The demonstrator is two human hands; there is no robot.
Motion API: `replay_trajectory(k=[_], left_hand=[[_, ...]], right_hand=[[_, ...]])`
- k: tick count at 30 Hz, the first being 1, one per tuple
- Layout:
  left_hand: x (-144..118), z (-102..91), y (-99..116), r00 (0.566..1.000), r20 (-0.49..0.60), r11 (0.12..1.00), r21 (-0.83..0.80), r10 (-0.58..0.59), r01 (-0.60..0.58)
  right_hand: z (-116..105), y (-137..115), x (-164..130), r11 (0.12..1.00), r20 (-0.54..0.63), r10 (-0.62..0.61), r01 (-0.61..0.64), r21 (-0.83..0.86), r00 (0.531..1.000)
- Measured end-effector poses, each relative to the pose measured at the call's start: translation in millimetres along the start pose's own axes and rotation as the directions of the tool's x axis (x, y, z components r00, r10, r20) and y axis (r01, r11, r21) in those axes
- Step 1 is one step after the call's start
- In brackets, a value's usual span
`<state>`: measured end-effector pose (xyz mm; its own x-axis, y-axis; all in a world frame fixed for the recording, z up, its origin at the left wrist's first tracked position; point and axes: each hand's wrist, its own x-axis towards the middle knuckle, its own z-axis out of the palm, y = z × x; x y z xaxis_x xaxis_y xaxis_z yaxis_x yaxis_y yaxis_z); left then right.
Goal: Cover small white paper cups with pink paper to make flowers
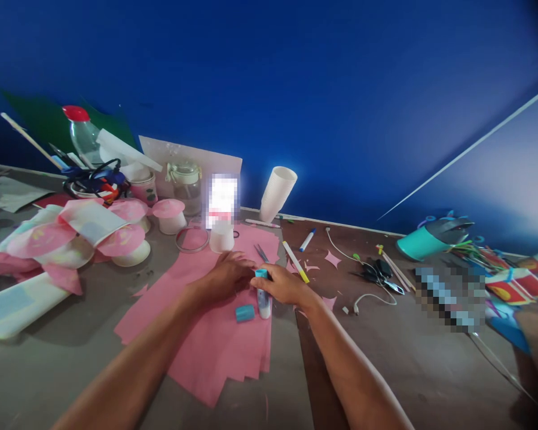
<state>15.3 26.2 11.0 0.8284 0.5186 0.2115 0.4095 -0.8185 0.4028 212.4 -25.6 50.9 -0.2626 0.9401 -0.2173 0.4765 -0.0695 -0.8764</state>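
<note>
A: What does the left hand (226,276) do?

B: It lies on the pink paper (206,340) with the fingers bent, close to the glue stick (263,297). If it grips anything, one cannot tell.

A: And the blue cap (244,313)?

B: It lies on the paper just below the left hand and beside the stick, touched by no finger.

A: And the right hand (284,285)?

B: Its fingers are closed around the upper part of the glue stick, which stands nearly upright with its bottom end on the paper. A yellow-capped pen (295,261) lies just above that hand.
</note>
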Motion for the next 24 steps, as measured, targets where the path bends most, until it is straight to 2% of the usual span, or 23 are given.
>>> replay_trajectory(k=[3, 5, 8, 10, 12, 15, 17, 20, 24], left_hand=[[-1, 2.5, -3, 0.998, 0.035, 0.999, -0.019, -0.044, 0.045], [-1, 3.4, -4, 0.996, 0.057, 0.997, -0.034, -0.065, 0.067], [-1, 3.0, -4, 0.994, 0.076, 0.995, -0.042, -0.082, 0.085], [0, 1.9, -3, 0.993, 0.078, 0.995, -0.034, -0.088, 0.091], [0, 0.8, -2, 0.993, 0.079, 0.995, -0.026, -0.090, 0.093], [0, -0.2, -1, 0.992, 0.078, 0.995, -0.010, -0.098, 0.099], [0, -0.4, -1, 0.993, 0.071, 0.996, 0.010, -0.093, 0.093], [0, -0.1, -1, 0.997, 0.042, 0.998, 0.021, -0.061, 0.060], [0, 1.5, -2, 0.998, 0.035, 0.998, -0.003, -0.060, 0.060]], right_hand=[[-15, 5, -4, 0.982, 0.026, 0.074, -0.077, 0.172, 0.997], [-23, 10, -4, 0.961, -0.066, 0.096, -0.075, 0.265, 0.993], [-24, 17, 2, 0.933, -0.232, 0.097, -0.008, 0.359, 0.968], [-18, 19, 8, 0.958, -0.299, 0.063, 0.026, 0.285, 0.952], [-11, 19, 11, 0.994, -0.361, 0.000, 0.041, 0.106, 0.932], [-3, 13, 10, 0.987, -0.423, -0.109, 0.048, -0.152, 0.900], [0, 8, 7, 0.968, -0.411, -0.139, 0.035, -0.250, 0.901], [2, 2, 4, 0.944, -0.342, -0.112, -0.008, -0.329, 0.933], [-7, 5, 2, 0.961, -0.222, -0.047, -0.016, -0.276, 0.974]])
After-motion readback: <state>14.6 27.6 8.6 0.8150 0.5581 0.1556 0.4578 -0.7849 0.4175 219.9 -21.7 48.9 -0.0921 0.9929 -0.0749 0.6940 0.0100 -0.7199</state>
